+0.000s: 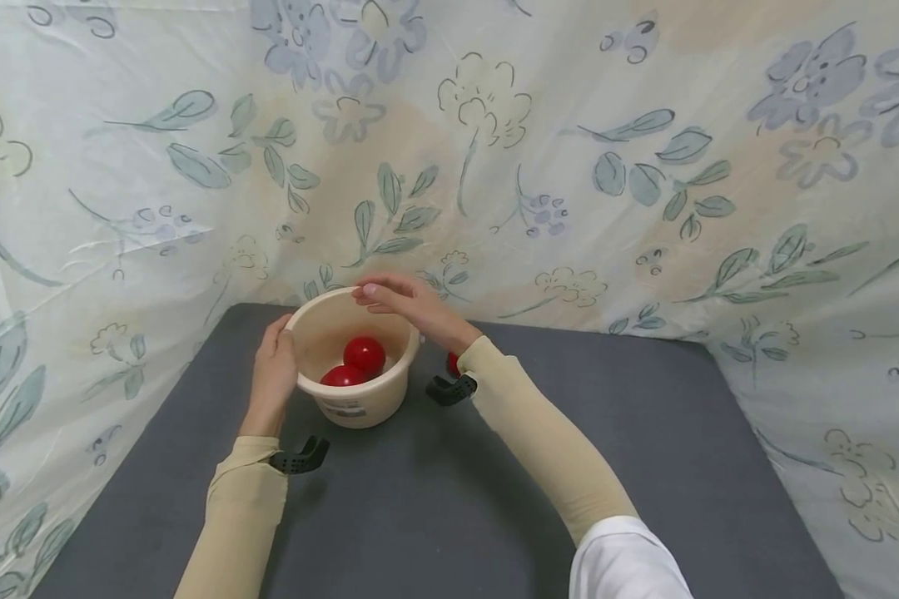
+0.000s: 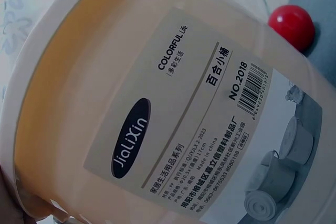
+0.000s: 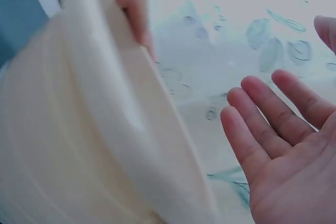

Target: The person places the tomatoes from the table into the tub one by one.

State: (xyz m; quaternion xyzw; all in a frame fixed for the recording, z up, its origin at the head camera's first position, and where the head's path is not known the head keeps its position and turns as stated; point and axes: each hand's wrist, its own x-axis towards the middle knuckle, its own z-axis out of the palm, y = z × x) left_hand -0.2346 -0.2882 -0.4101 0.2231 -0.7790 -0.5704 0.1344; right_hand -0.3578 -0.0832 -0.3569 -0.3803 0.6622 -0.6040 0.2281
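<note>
A cream plastic bucket (image 1: 374, 405) stands slightly tilted on the dark table, and its printed label (image 2: 210, 124) fills much of the left wrist view. Two shiny red balls lie inside it: one ball (image 1: 365, 355) behind, the other ball (image 1: 343, 376) nearer the front rim. My left hand (image 1: 273, 378) grips the bucket's left rim. Over the far right part of the rim is my right hand (image 1: 415, 308); its fingers are extended and hold nothing, as the right wrist view also shows. A third red ball (image 2: 292, 27) is outside the bucket, mostly hidden behind my right wrist in the head view.
The dark grey table (image 1: 607, 433) extends to the right and toward me. Behind it and along both sides hangs a floral cloth (image 1: 494, 208), close behind the bucket. Each wrist wears a black band, such as the right one (image 1: 451, 389).
</note>
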